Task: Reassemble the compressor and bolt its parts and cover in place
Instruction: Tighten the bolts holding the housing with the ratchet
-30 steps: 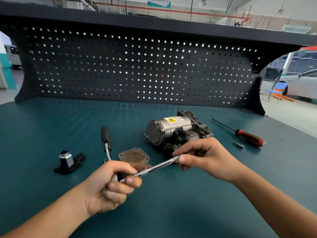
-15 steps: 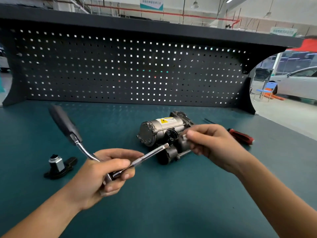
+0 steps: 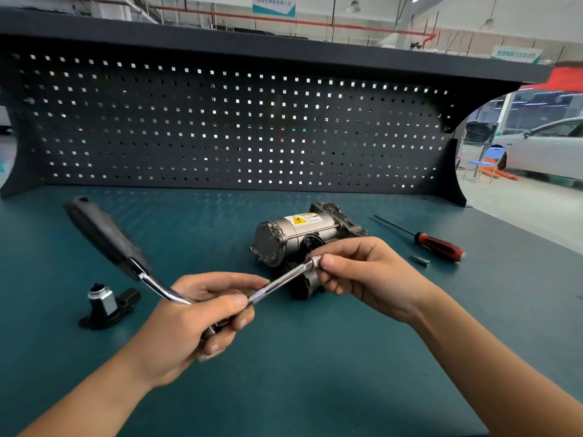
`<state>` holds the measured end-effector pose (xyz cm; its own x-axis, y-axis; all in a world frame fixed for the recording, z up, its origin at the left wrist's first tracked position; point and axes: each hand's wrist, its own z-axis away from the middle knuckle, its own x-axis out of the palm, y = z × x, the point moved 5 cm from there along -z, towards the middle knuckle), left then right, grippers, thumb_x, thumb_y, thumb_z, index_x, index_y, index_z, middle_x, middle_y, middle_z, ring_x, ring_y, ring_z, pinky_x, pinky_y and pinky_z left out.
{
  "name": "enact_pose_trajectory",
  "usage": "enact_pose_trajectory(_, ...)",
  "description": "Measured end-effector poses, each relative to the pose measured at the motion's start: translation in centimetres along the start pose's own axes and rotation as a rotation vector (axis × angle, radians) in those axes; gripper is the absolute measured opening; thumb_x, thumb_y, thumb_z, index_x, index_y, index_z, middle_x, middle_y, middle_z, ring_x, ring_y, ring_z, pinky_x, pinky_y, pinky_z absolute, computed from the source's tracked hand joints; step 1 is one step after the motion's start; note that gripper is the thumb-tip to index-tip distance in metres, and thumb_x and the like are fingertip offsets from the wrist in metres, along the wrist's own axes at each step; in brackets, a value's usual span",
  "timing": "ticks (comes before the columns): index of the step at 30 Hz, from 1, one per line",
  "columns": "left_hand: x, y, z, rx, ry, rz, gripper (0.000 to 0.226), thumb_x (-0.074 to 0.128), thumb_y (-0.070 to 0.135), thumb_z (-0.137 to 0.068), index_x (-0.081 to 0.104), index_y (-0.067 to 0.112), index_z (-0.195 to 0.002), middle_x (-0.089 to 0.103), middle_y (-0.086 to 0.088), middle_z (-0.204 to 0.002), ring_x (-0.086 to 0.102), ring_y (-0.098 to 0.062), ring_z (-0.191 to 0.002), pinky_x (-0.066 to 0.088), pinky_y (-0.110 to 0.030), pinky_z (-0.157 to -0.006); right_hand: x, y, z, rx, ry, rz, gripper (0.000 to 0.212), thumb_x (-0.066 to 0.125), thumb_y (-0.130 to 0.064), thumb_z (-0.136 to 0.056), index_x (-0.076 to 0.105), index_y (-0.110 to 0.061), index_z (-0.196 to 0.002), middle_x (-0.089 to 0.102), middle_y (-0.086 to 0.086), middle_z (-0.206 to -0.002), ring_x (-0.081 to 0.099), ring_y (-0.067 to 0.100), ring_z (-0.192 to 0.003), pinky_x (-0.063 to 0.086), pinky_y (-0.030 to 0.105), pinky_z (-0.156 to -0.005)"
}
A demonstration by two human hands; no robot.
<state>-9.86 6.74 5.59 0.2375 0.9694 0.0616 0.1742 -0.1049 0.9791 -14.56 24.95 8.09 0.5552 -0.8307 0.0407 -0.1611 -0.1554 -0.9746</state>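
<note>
Teal bench (image 3: pixel 315 380), silver compressor (image 3: pixel 293 238) on it. Left hand (image 3: pixel 189 329) fingers (image 3: pixel 233 305) grip black-handled chrome ratchet (image 3: pixel 104 234); right hand (image 3: pixel 369 275) fingers (image 3: pixel 331 263) pinch its extension bar (image 3: pixel 284 279) tip just in front of the compressor. Seat it square, fully home, before torquing.

Compressor (image 3: pixel 303 238) lies on its side on the green table (image 3: pixel 315 389), yellow warning label facing up. In front of the compressor, the left hand (image 3: pixel 189 326) grips the head end of a ratchet wrench (image 3: pixel 104 234), whose black handle points up and to the left. An extension bar (image 3: pixel 280 282) runs from that hand toward the compressor, and the right hand (image 3: pixel 369 279) pinches its far tip. Right of the compressor lie a red-handled screwdriver (image 3: pixel 438 244) and a small bit (image 3: pixel 421 260). Well left of the compressor sits a black fitting (image 3: pixel 107 305) with a metal cap. Behind the compressor stands a pegboard (image 3: pixel 220 127).
</note>
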Motion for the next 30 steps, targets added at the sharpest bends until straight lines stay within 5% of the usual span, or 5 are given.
enact_pose_trajectory(5, -0.5, -0.7, -0.4, -0.13, -0.073, 0.031, 0.029, 0.055, 0.01, -0.064, 0.075, 0.007, -0.085, 0.047, -0.007, -0.051, 0.026, -0.008, -0.029, 0.022, -0.007, -0.035, -0.1, -0.9, 0.3, -0.092, -0.034, 0.302, 0.015, 0.065, -0.016, -0.07, 0.074, -0.023, -0.08, 0.071, -0.002, -0.068, 0.064, 0.005, -0.061, 0.049, 0.015, -0.06)
enact_pose_trajectory(14, -0.6, -1.7, -0.2, -0.303, -0.147, 0.239, 0.036, 0.051, -0.013, -0.053, 0.075, 0.002, -0.074, 0.042, -0.008, -0.048, 0.023, -0.003, -0.024, 0.021, -0.005, -0.029, 0.5, -0.8, 0.8, -0.177, -0.104, 0.363, 0.015, 0.067, -0.02, -0.072, 0.075, -0.03, -0.081, 0.07, 0.0, -0.07, 0.064, 0.007, -0.062, 0.051, 0.017, -0.062)
enact_pose_trajectory(21, -0.8, -0.8, 0.1, -0.228, -0.128, 0.059, 0.027, 0.057, 0.007, -0.062, 0.075, 0.005, -0.081, 0.046, -0.01, -0.05, 0.025, -0.007, -0.027, 0.022, -0.007, -0.032, 0.7, -0.8, 1.5, -0.216, -0.087, 0.577, 0.014, 0.067, -0.02, -0.077, 0.07, -0.028, -0.089, 0.067, -0.013, -0.065, 0.06, -0.002, -0.061, 0.047, 0.013, -0.063)
enact_pose_trajectory(24, -0.7, -0.4, 0.3, -0.202, -0.087, 0.083, 0.032, 0.063, -0.006, -0.054, 0.075, 0.004, -0.082, 0.046, -0.009, -0.051, 0.026, -0.006, -0.028, 0.022, -0.008, -0.031, 0.9, -0.4, 1.1, -0.246, 0.016, 0.361, 0.014, 0.068, -0.022, -0.07, 0.074, -0.029, -0.081, 0.07, -0.009, -0.066, 0.061, 0.0, -0.059, 0.048, 0.013, -0.06)
enact_pose_trajectory(30, -0.1, 0.7, 0.4, -0.014, 0.072, 0.065, 0.032, 0.056, 0.013, -0.063, 0.075, 0.01, -0.087, 0.049, -0.007, -0.053, 0.028, -0.008, -0.031, 0.023, -0.01, -0.035, 1.0, 0.3, -1.2, -0.081, 0.11, -0.016, 0.017, 0.071, -0.022, -0.057, 0.076, -0.016, -0.072, 0.067, -0.001, -0.064, 0.057, 0.006, -0.054, 0.045, 0.013, -0.052)
